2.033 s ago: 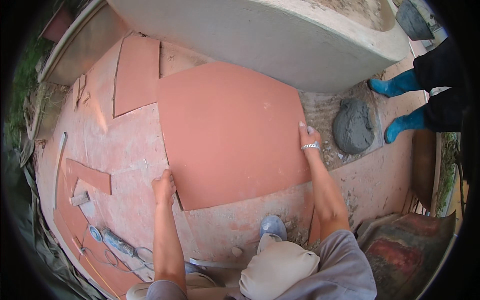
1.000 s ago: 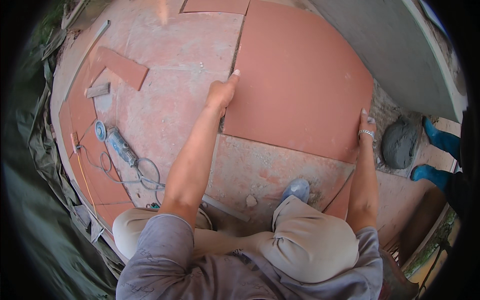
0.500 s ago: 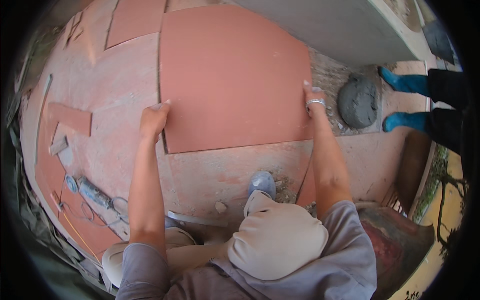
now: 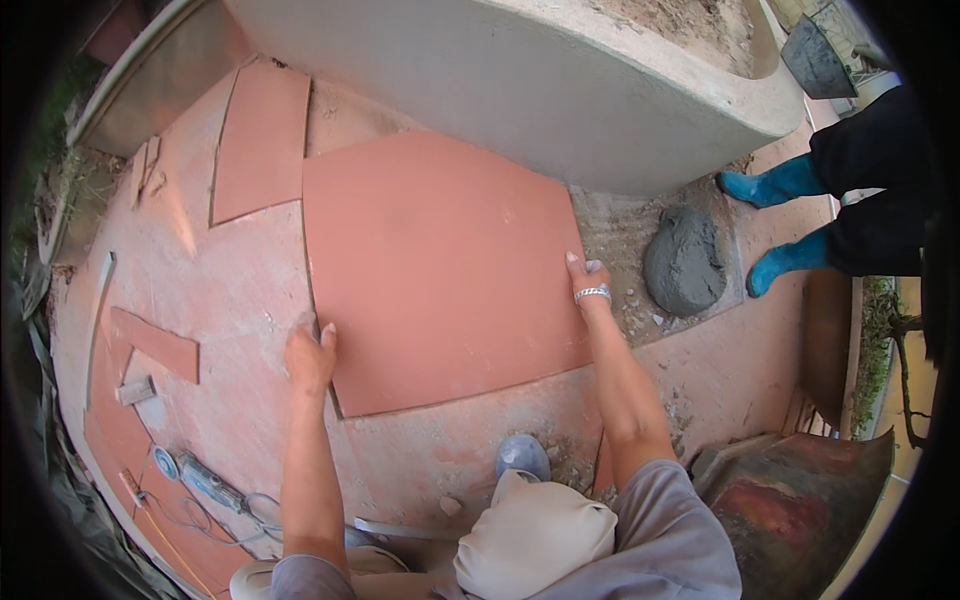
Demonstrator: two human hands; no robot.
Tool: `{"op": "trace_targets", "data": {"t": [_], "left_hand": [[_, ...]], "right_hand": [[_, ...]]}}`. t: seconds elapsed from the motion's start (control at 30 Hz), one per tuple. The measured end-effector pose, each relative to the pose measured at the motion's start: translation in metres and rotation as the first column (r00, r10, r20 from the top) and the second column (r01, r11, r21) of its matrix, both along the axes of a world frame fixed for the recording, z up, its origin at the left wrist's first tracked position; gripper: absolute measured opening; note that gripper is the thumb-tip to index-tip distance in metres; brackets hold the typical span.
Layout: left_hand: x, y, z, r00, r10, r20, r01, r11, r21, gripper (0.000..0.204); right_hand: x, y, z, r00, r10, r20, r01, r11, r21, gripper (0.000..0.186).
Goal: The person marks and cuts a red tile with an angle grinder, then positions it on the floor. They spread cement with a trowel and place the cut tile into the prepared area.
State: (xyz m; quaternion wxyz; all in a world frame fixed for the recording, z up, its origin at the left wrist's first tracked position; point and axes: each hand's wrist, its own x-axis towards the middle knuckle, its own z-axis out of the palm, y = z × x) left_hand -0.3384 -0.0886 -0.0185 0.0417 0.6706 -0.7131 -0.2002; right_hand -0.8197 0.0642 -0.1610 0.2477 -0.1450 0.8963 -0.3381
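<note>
A large salmon-red square tile (image 4: 440, 260) lies in front of me. My right hand (image 4: 592, 280), with a silver bracelet at the wrist, grips its right edge, thumb on top. My left hand (image 4: 308, 350) is at the tile's left edge with its thumb apart; its other fingers are smeared by motion, so their hold is unclear. Right of the tile, a mound of grey mortar (image 4: 685, 262) sits on a rough bed. A smaller cut tile (image 4: 262, 145) lies beyond the tile's upper-left corner.
A co-worker's blue boots (image 4: 780, 185) stand at the right. A concrete planter (image 4: 520, 90) borders the far side. An angle grinder (image 4: 210, 485) with cords, tile offcuts (image 4: 160, 345) and a metal strip (image 4: 100, 310) lie at the left. A rusty sheet (image 4: 790, 500) is lower right.
The view has shifted several times; now the planter shows more fully. My left hand's fingers have loosened and lifted somewhat at the tile's edge. My right hand stays gripping the tile.
</note>
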Motion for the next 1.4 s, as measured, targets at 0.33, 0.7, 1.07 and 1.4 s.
{"op": "trace_targets", "data": {"t": [0.33, 0.7, 1.07, 1.4], "left_hand": [[0.007, -0.001, -0.053, 0.994, -0.080, 0.071, 0.087, 0.991, -0.101, 0.070], [0.011, 0.006, -0.070, 0.964, -0.120, 0.239, 0.153, 0.980, -0.125, 0.068], [0.004, 0.002, -0.061, 0.971, -0.110, 0.214, 0.130, 0.988, -0.083, 0.070], [0.011, 0.000, -0.059, 0.962, -0.098, 0.253, 0.113, 0.993, -0.045, 0.066]], "right_hand": [[0.015, -0.003, 0.032, 0.998, 0.042, -0.054, -0.036, 0.995, 0.097, 0.059], [0.021, -0.008, 0.048, 0.992, 0.079, -0.094, -0.065, 0.988, 0.138, 0.055], [0.010, 0.005, 0.011, 0.992, 0.021, -0.124, -0.007, 0.994, 0.112, 0.055], [-0.003, 0.012, 0.015, 0.996, 0.083, 0.037, -0.081, 0.995, -0.050, 0.046]]}}
